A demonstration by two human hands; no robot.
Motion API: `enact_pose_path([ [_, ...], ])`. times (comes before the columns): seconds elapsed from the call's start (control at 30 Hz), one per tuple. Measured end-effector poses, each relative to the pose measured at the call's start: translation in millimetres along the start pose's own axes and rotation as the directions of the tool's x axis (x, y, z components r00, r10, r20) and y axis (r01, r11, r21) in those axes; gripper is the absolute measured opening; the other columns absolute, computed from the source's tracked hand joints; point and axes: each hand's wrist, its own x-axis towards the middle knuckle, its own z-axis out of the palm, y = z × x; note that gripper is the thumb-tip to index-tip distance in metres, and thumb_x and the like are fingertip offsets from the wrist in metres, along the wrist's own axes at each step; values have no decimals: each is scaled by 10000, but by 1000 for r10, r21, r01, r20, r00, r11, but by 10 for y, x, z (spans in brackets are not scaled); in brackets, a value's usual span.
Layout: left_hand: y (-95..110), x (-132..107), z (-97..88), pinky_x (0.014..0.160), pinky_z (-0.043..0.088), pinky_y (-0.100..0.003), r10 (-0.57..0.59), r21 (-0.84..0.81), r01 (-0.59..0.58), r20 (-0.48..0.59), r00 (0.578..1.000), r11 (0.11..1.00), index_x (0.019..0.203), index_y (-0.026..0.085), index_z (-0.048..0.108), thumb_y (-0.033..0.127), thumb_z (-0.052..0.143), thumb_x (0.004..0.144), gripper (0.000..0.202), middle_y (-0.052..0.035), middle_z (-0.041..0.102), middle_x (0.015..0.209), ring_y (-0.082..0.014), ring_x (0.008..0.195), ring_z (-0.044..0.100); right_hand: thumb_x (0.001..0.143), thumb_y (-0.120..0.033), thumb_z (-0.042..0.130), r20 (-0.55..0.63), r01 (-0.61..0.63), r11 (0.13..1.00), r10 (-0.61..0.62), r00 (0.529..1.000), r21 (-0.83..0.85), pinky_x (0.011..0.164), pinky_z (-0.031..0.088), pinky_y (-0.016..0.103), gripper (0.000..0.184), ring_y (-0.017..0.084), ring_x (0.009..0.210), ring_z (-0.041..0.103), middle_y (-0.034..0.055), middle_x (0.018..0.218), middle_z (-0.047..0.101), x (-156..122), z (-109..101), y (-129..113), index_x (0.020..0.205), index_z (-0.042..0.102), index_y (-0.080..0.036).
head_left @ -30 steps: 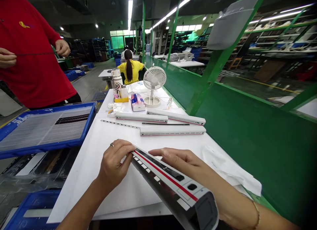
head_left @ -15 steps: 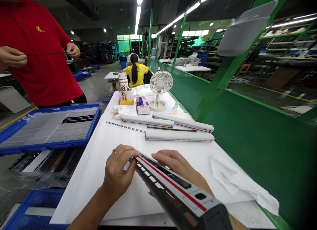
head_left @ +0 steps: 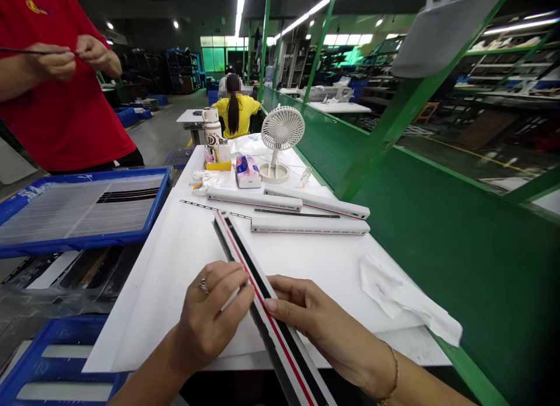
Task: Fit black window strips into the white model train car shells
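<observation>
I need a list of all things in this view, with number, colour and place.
work table: 1, white, centre
striped bars: 3, white, far on table
held striped bar: 1, white, red and black, between hands
thin strips: 2, black, among bars
desk fan: 1, white, far table end
tissue box: 1, pink and white, before fan
bottle: 1, white, far table end
crumpled tissue: 1, white, right on table
slatted tray: 1, blue rim, left of table
person in red shirt: 1, left
person in yellow shirt: 1, far ahead
left hand: 1, ringed, on held bar
right hand: 1, on held bar
</observation>
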Motion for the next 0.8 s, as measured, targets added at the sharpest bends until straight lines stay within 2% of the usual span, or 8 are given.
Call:
enact_pose_path([
  [0.03,79,-15,-10,768,521,-355,-174,-30,173,-27,984,984,971,165,607,4,581,751,275,-89,651,928,-220,930,612,783,-348,658,-18,38,999,-38,999,-13,815,444,251,270,135,808,565,-8,838,628,-3,14,-4,1012,653,-205],
  [0.07,171,-32,-23,717,529,-319,-401,-92,396,-40,915,914,969,181,602,37,565,777,243,-76,655,907,-199,868,627,789,-335,655,-46,66,997,-67,997,-33,811,442,241,262,129,803,557,-17,836,624,-10,22,2,1024,646,-217],
  [0.13,371,-64,-45,517,497,-228,-784,-311,799,208,585,514,974,193,580,178,510,853,141,-31,653,747,-128,598,603,816,-313,632,-110,87,992,-97,989,-89,805,447,237,269,124,810,551,-24,870,622,-39,20,55,1075,616,-245],
  [0.2,545,-83,-49,389,398,-192,-817,-346,937,525,237,49,992,182,573,330,490,870,209,4,615,581,-82,401,477,837,-295,611,-160,101,986,-122,980,-133,847,444,254,300,129,870,552,-16,960,624,-86,12,161,1134,573,-268],
  [0.27,653,-84,-32,363,326,-171,-762,-319,930,644,71,-184,971,170,592,399,551,823,276,38,542,482,-62,362,411,847,-284,602,-189,102,982,-132,973,-158,896,436,284,332,142,936,550,-2,1054,615,-146,13,295,1173,539,-282],
  [0.43,703,-89,3,438,344,-171,-716,-298,916,698,19,-267,755,153,627,358,663,733,210,54,474,497,-50,427,425,809,-212,651,-193,40,993,-61,979,-114,891,456,299,427,146,932,570,8,1130,602,-300,15,536,1203,512,-302],
  [0.57,737,-181,-33,449,359,-190,-659,-207,950,752,2,-233,746,156,624,303,624,758,147,46,487,507,-71,445,445,820,-186,636,-125,-22,1000,21,992,-7,836,490,276,366,141,902,602,5,1061,638,-401,-34,607,1160,551,-293],
  [0.8,939,-425,-84,408,317,-203,-584,-166,954,812,-12,-251,767,174,613,297,512,838,175,51,454,516,-73,414,408,790,-178,665,-188,-86,981,53,981,-172,714,531,218,281,117,768,626,-14,895,675,-595,-40,760,1049,620,-277],
])
